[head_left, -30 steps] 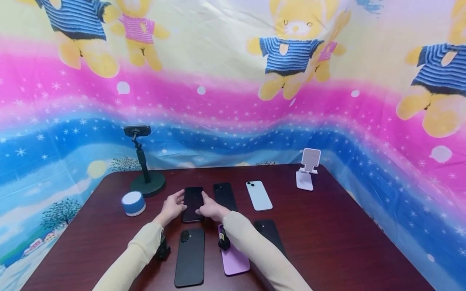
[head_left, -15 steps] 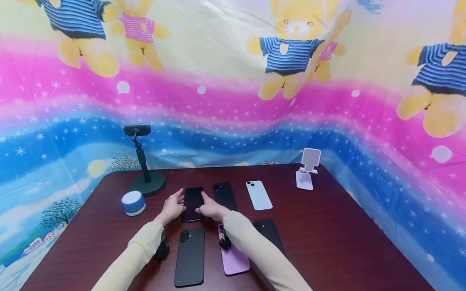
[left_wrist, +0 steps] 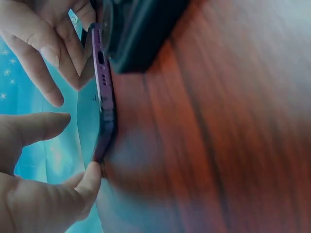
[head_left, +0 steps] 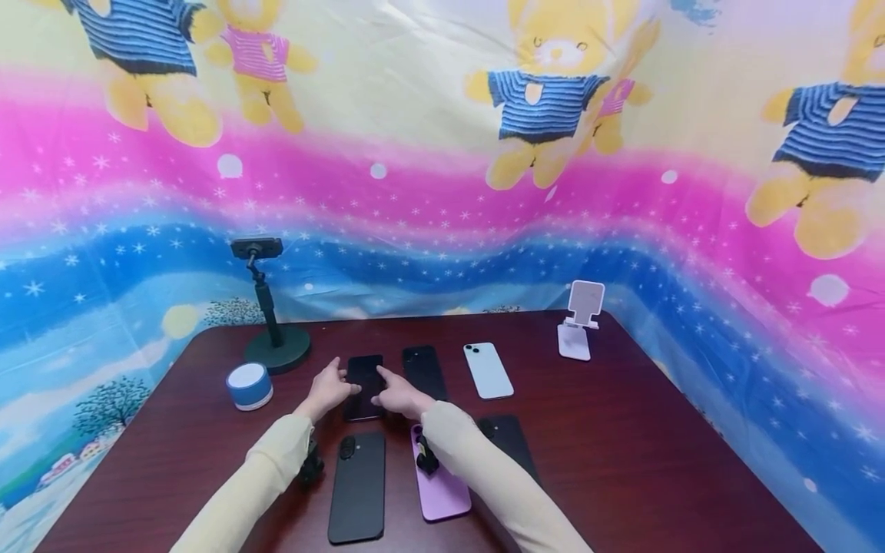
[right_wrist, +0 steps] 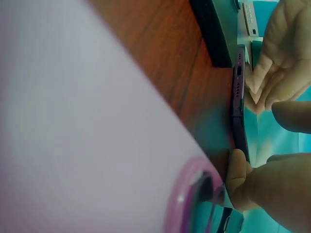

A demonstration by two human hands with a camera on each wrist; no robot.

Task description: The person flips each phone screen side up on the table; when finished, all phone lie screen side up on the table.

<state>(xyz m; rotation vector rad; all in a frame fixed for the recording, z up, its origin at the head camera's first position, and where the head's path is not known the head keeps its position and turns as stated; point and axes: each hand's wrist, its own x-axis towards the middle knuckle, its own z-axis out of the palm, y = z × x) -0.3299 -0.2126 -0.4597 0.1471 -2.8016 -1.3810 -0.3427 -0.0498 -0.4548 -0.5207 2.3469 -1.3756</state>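
A phone (head_left: pixel 365 375) lies screen up on the table, its screen dark; a purplish edge of the phone (left_wrist: pixel 102 80) with its charging port shows in the left wrist view. At its left side is my left hand (head_left: pixel 326 390), thumb reaching over the screen and a fingertip at the edge. My right hand (head_left: pixel 402 395) is on the other side, its fingers spread, one over the screen and one fingertip at the edge of the phone (right_wrist: pixel 238 82) in the right wrist view. The phone stays flat between both hands.
Around it lie a dark phone (head_left: pixel 423 370), a white phone (head_left: pixel 489 372), a black phone (head_left: pixel 357 491), a lilac phone (head_left: pixel 442 491) and another dark phone (head_left: pixel 513 442). A black stand (head_left: pixel 276 349), a blue-and-white cylinder (head_left: pixel 250 388) and a white stand (head_left: pixel 574 342) are farther out.
My left thumb now reaches a little farther over the phone's screen. The head view has shifted slightly; the phones lie as before.
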